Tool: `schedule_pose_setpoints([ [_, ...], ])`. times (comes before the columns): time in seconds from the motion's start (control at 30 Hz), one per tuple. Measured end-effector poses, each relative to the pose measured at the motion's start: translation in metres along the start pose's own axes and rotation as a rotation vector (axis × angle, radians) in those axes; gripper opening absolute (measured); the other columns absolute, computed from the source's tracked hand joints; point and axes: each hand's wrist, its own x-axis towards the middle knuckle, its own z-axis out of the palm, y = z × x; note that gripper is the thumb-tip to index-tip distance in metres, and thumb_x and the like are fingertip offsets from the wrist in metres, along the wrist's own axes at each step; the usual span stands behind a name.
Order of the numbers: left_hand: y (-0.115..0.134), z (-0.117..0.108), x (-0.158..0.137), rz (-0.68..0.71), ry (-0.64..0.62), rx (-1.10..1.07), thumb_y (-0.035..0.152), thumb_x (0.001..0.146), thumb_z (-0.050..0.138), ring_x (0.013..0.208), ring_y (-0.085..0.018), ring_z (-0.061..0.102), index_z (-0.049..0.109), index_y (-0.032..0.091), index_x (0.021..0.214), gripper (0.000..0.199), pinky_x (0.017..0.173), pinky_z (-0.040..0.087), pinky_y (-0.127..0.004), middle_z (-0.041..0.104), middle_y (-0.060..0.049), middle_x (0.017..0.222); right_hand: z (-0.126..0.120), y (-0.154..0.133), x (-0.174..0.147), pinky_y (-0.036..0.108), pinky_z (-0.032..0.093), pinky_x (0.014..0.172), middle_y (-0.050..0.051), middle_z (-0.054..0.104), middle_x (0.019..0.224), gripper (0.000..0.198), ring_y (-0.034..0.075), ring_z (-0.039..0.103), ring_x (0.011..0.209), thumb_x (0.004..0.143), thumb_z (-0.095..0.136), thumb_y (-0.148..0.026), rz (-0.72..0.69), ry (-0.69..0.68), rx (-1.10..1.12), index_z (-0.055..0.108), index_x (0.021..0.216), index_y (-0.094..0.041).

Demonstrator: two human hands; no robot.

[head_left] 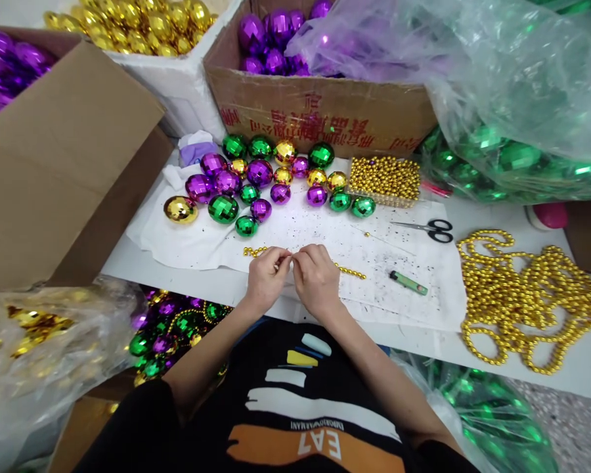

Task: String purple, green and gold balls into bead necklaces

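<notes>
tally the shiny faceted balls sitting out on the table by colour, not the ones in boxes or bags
Shiny green faceted balls: 8
Shiny purple faceted balls: 8
Shiny gold faceted balls: 6
Total in view: 22

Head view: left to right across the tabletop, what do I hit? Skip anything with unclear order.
Large gold ornament → left hand → right hand → small green tool → heaped gold bead strands.
</notes>
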Motion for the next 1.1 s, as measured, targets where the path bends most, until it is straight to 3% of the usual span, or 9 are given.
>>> schedule_pose_setpoints([
  [0.13,-0.004,0.0,-0.002,-0.179,-0.06,-0.295,0.029,0.075,0.075,0.061,-0.012,0.054,0.068,0.019,0.076,0.012,0.057,0.042,-0.023,0.062,0.001,0.068,-0.002,0.004,0.004,0.034,0.044,0.07,0.007,0.061,0.083,0.016,0.021,0.052,0.083,0.092,0.05,-0.015,0.115,0.004,0.114,0.058,0.079,-0.02],
  [0.23,-0.008,-0.006,0.001,-0.354,-0.227,-0.6,0.035,0.069,0.082,0.053,-0.008,0.05,0.067,0.018,0.076,0.024,0.051,0.04,-0.02,0.058,0.003,0.06,-0.007,0.008,0.009,0.03,0.045,0.065,0.003,0.06,0.082,0.011,0.017,0.056,0.08,0.086,0.055,-0.015,0.275,-0.078,0.389,0.057,0.077,-0.021],
  [0.33,-0.01,-0.011,0.005,-0.482,-0.399,-0.686,0.036,0.064,0.086,0.05,-0.007,0.052,0.067,0.015,0.075,0.03,0.048,0.041,-0.019,0.058,0.003,0.057,-0.013,0.011,0.013,0.026,0.045,0.06,0.001,0.06,0.08,0.01,0.014,0.059,0.076,0.084,0.057,-0.016,0.349,-0.194,0.62,0.059,0.075,-0.02],
  [0.4,-0.009,-0.011,0.006,-0.532,-0.408,-0.686,0.037,0.063,0.087,0.05,-0.008,0.056,0.068,0.014,0.076,0.033,0.049,0.044,-0.02,0.061,0.002,0.058,-0.016,0.011,0.011,0.026,0.046,0.061,0.001,0.061,0.084,0.008,0.014,0.06,0.076,0.085,0.057,-0.016,0.346,-0.175,0.624,0.062,0.08,-0.019],
  [0.53,-0.005,-0.005,0.004,-0.589,-0.291,-0.714,0.038,0.059,0.09,0.059,-0.012,0.066,0.068,0.013,0.078,0.038,0.058,0.055,-0.024,0.069,-0.001,0.068,-0.019,0.006,0.001,0.029,0.049,0.066,0.005,0.062,0.094,0.012,0.016,0.061,0.082,0.093,0.053,-0.018,0.283,-0.026,0.415,0.065,0.091,-0.02],
  [0.73,-0.004,0.007,-0.002,-0.461,-0.125,-0.692,0.04,0.06,0.089,0.066,-0.013,0.068,0.07,0.014,0.076,0.036,0.069,0.061,-0.031,0.071,-0.001,0.071,-0.014,0.001,-0.006,0.032,0.047,0.07,0.008,0.066,0.088,0.02,0.019,0.059,0.085,0.099,0.049,-0.019,0.05,0.047,0.05,0.068,0.092,-0.02],
  [0.97,-0.018,0.013,-0.01,-0.161,-0.05,-0.353,0.038,0.079,0.073,0.071,-0.015,0.07,0.076,0.017,0.085,0.023,0.072,0.061,-0.031,0.074,-0.003,0.076,-0.007,0.001,-0.006,0.032,0.042,0.066,0.007,0.066,0.084,0.026,0.019,0.055,0.082,0.099,0.047,-0.016,0.052,0.01,-0.12,0.066,0.082,-0.018],
  [1.1,-0.023,0.012,-0.011,0.018,-0.044,-0.136,0.029,0.086,0.065,0.071,-0.014,0.069,0.076,0.018,0.086,0.016,0.071,0.06,-0.026,0.074,-0.003,0.079,-0.008,0.006,-0.004,0.03,0.044,0.067,0.006,0.065,0.082,0.022,0.019,0.058,0.081,0.094,0.05,-0.013,0.16,-0.07,0.032,0.066,0.08,-0.018],
])
